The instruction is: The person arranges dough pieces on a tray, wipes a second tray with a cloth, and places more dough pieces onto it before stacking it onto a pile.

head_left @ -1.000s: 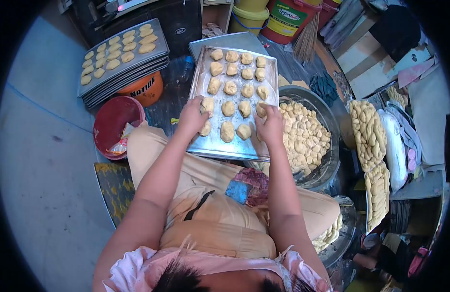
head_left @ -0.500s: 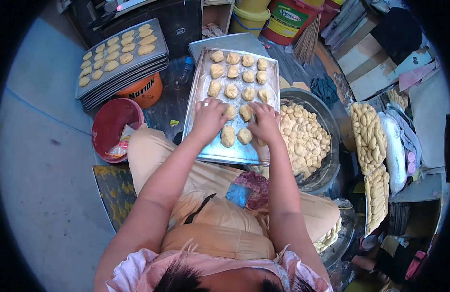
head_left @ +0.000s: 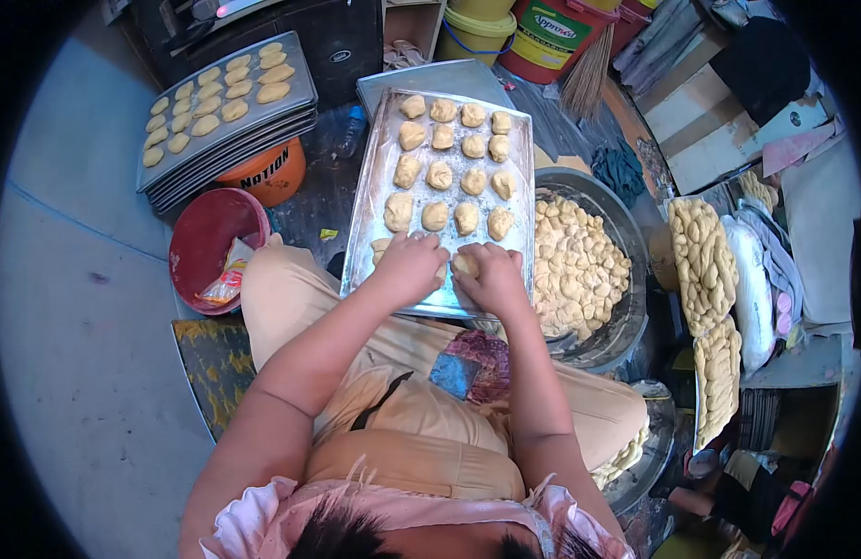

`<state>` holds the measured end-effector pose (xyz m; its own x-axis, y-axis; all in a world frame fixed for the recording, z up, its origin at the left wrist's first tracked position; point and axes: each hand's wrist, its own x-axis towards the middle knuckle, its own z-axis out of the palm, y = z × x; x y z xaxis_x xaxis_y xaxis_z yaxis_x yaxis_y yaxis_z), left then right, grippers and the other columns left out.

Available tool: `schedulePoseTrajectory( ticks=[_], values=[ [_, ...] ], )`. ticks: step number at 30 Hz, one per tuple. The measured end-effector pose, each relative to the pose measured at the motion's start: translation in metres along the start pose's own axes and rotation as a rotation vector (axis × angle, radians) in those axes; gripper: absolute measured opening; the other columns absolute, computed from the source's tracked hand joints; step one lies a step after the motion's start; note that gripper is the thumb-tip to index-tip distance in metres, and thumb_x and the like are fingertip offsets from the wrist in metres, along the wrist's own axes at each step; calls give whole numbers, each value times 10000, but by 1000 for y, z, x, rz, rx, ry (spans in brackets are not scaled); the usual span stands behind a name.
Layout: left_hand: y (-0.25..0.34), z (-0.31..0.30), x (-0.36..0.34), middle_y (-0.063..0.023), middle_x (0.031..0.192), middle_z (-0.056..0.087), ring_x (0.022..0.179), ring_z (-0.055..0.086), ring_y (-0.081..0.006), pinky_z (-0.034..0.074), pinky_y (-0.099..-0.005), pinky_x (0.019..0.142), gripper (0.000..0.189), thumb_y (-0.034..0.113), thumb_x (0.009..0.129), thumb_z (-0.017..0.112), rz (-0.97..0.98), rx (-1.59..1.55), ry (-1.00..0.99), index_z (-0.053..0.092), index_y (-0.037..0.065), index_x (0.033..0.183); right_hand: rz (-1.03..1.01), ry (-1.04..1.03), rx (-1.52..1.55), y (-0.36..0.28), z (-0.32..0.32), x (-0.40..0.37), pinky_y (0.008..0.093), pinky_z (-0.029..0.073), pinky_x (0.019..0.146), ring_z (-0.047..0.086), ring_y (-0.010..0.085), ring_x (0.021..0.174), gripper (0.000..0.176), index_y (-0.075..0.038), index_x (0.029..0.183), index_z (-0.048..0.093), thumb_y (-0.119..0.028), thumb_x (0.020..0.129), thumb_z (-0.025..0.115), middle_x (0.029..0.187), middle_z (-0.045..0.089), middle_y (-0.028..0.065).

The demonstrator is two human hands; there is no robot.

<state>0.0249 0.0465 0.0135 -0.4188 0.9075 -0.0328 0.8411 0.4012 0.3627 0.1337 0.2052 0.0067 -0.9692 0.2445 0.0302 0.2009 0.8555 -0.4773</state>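
Observation:
A metal baking tray (head_left: 356,224) lies across my lap, bearing rows of pale yellow dough balls (head_left: 435,216). My left hand (head_left: 410,268) is over the nearest row, its fingers curled down on a dough ball that shows only at its edge. Another piece of dough peeks out on the left of that hand. Beside it, my right hand (head_left: 495,279) has its fingers bent around a dough ball (head_left: 466,265) in the same row. To the right of the tray stands a large grey basin (head_left: 635,307) heaped with small dough pieces (head_left: 579,270).
At the upper left, stacked trays (head_left: 305,79) with flattened dough rest on an orange bucket (head_left: 272,172). A red bucket (head_left: 193,252) stands below them. Braided dough (head_left: 702,265) lies at right. Margarine tubs (head_left: 551,37) and a broom (head_left: 589,74) are at the back.
Both hands have moved toward me, from the second-nearest row of dough balls to the nearest row. The row they left is now uncovered.

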Motion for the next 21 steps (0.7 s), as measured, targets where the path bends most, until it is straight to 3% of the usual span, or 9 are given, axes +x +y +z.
schedulePoseTrajectory(
  ticks=[6, 12, 15, 16, 19, 21],
  values=[
    [-11, 14, -3, -88, 1104, 590, 1066, 565, -283, 404, -449, 916, 377, 231, 734, 713, 25, -26, 22, 642, 89, 1076, 32, 112, 32, 1, -10, 8, 426, 354, 903, 590, 287, 1002, 394, -102, 1095, 660, -322, 775, 722, 1009, 650, 98],
    [-12, 5, -3, -108, 1130, 590, 1073, 563, -300, 410, -428, 942, 414, 245, 772, 700, 52, -145, 27, 632, 61, 1137, 184, 538, 266, 67, 1, 70, 442, 429, 961, 540, 375, 1123, 526, -60, 1249, 570, -252, 786, 729, 1222, 533, 211],
    [-15, 7, 1, -117, 1114, 594, 1056, 568, -316, 426, -431, 936, 401, 266, 790, 689, 49, -190, 65, 633, 45, 1121, 181, 458, 226, 82, 1, 101, 428, 418, 1009, 511, 402, 1162, 586, -69, 1317, 516, -215, 790, 725, 1295, 467, 248],
    [-16, 6, 2, -123, 1109, 594, 1050, 569, -323, 432, -430, 931, 396, 268, 798, 683, 47, -195, 76, 633, 41, 1118, 154, 490, 185, 83, 3, 110, 439, 436, 980, 515, 391, 1160, 560, -101, 1302, 555, -245, 786, 722, 1266, 516, 224],
    [-20, 0, 3, -138, 1093, 596, 1030, 574, -341, 448, -427, 917, 378, 271, 818, 665, 26, -214, 100, 634, 32, 1109, 248, 276, -10, 85, 1, 129, 429, 458, 943, 541, 376, 1132, 493, -128, 1243, 619, -286, 785, 713, 1213, 574, 196],
    [-20, -7, 4, -145, 1082, 599, 1018, 578, -350, 456, -424, 906, 362, 266, 831, 653, -1, -235, 111, 634, 27, 1103, 286, 314, 60, 88, 5, 137, 437, 464, 918, 573, 357, 1093, 417, -127, 1148, 675, -330, 785, 702, 1116, 619, 166]
  ],
)
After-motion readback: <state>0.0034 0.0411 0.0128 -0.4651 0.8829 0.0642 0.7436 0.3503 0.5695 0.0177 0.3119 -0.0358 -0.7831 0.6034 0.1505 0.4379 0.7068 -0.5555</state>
